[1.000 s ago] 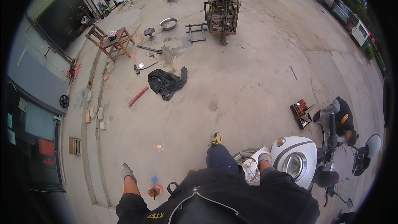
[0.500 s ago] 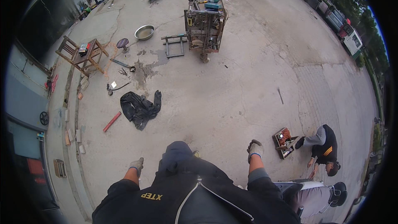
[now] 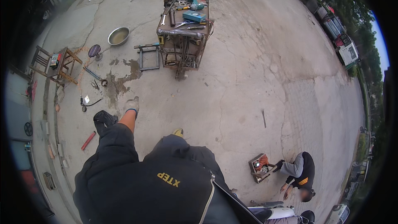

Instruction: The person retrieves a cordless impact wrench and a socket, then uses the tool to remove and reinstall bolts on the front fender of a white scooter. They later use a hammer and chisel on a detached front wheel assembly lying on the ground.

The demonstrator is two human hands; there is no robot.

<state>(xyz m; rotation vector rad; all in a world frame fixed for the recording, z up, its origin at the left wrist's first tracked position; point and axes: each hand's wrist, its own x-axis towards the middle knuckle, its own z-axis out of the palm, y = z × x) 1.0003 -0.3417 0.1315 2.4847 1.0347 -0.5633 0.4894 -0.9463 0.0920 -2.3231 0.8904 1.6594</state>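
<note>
My left hand (image 3: 132, 104), in a pale work glove with a blue cuff, is stretched forward on the left. It holds nothing that I can see, and its thumb stands a little apart from the loosely bent fingers. Below it on the concrete lies a crumpled black sheet or garment (image 3: 104, 119), partly covered by my sleeve. My right hand is out of sight behind my dark jacket. Ahead stands a rusty metal tool cart (image 3: 178, 52) with a blue box (image 3: 194, 15), a green power drill (image 3: 196, 4) and wrenches on top.
Left are a wooden chair (image 3: 62, 72), a round stool (image 3: 95, 50), a metal basin (image 3: 119, 36), a hand pump (image 3: 93, 74) and a red tube (image 3: 88, 140). A metal frame (image 3: 149, 57) sits beside the cart. At right, a person (image 3: 300, 170) crouches near a wooden toolbox (image 3: 262, 168).
I have moved forward and turned, so the cart looks nearer. My left arm has swung forward and up; my right hand has dropped out of view.
</note>
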